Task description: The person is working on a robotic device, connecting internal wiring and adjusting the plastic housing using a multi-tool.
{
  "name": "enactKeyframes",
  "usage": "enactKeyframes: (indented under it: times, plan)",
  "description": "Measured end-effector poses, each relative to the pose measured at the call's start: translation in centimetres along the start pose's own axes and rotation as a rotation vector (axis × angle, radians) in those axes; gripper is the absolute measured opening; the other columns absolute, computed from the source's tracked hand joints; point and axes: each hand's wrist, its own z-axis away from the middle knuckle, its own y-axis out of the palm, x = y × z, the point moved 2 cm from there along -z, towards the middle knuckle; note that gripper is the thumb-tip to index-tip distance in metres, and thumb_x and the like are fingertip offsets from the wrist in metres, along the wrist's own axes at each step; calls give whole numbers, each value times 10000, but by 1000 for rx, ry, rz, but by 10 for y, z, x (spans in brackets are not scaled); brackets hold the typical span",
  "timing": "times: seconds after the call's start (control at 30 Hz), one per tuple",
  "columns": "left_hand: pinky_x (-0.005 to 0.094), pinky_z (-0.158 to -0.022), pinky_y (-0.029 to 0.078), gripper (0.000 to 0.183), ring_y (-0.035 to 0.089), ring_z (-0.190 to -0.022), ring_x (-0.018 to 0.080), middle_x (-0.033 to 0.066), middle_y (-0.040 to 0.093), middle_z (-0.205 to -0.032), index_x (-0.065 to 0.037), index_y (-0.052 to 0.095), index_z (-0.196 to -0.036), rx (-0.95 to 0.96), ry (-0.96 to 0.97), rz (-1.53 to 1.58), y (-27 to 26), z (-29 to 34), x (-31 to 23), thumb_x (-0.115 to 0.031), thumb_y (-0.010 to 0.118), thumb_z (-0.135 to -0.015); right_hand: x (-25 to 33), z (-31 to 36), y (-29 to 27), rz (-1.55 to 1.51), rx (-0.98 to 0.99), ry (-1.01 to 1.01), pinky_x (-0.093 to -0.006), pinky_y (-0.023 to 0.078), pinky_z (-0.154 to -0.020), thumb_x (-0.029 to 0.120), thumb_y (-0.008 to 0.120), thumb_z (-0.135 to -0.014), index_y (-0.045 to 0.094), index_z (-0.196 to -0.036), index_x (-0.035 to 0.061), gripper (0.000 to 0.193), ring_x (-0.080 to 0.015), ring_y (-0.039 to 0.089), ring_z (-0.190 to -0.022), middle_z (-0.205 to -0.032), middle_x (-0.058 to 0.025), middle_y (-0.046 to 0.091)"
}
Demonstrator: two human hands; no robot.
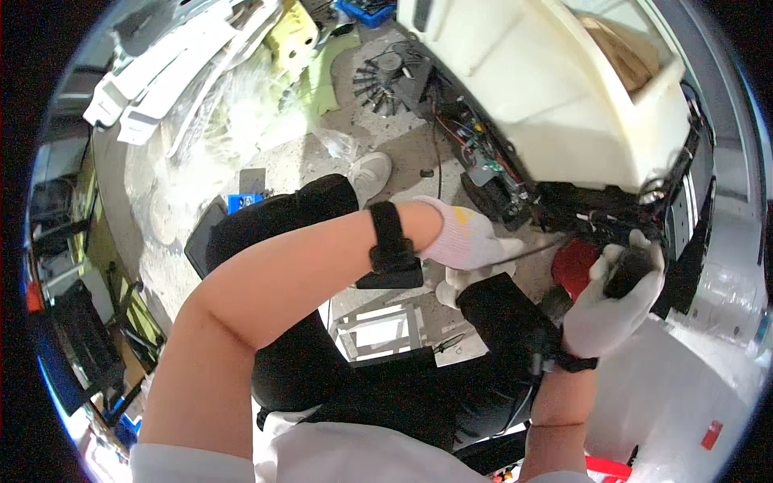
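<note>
Both my hands wear white knitted gloves. My left hand (467,239) is closed, thumb and fingers pinching a thin dark cable or rod (538,250) that runs right toward the machine's lower edge. My right hand (612,310) curls its fingers around a dark object (630,272); its kind I cannot make out. That hand is beside the black lower frame (592,211) of a large cream-coloured machine housing (564,97). A red round object (572,266) sits between my hands, partly hidden by the right one. Exposed wiring and circuit boards (491,157) line the housing's near left edge.
A fan-like ring of dark parts (388,76) lies on the floor ahead. White panels (165,68) and clear plastic wrap (229,105) are at the far left. A blue box (243,202) rests beside my left knee. A metal-framed stool (382,330) shows between my legs.
</note>
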Motion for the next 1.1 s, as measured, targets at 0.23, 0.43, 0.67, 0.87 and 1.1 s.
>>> enactKeyframes:
  times: [0.23, 0.43, 0.67, 0.87, 1.1]
  plan:
    - [430, -731, 502, 437, 638, -783, 369, 201, 664, -833, -25, 666, -894, -446, 296, 32, 6, 9, -4, -358, 384, -913, 5, 29, 40, -20, 500, 57, -354, 429, -953, 32, 379, -911, 511, -1174, -72, 311, -248, 574, -1041, -1111, -180, 606]
    - [448, -779, 492, 348, 618, -875, 392, 244, 640, -884, 6, 643, -852, -723, 158, 127, -3, 9, 7, -291, 463, -850, 3, 14, 68, -105, 676, 186, -338, 399, -967, 143, 318, -962, 509, -1211, -67, 377, -224, 549, -1059, -1146, -154, 594]
    - [437, -791, 492, 255, 615, -896, 391, 227, 642, -921, -28, 616, -947, -1123, 131, 266, -21, 25, 19, -242, 520, -846, -25, 23, 88, -248, 795, 377, -347, 368, -996, 220, 333, -953, 522, -1208, -62, 425, -228, 517, -1117, -1205, -157, 554]
    - [436, -812, 493, 313, 610, -920, 386, 219, 643, -950, -39, 623, -972, -901, 233, 183, -44, 39, 11, -296, 480, -865, -5, 14, 82, -48, 757, -475, -314, 386, -744, 86, 565, -846, 474, -1097, 6, 278, -198, 495, -810, -941, -82, 517]
    - [445, -846, 473, 327, 594, -925, 387, 195, 638, -940, -55, 637, -958, -1055, 524, 172, -52, 47, -9, -301, 428, -903, 47, -20, 48, -1657, 1031, 259, -160, 331, -320, 235, 460, -933, 497, -861, 130, 133, -37, 437, -291, -389, 36, 488]
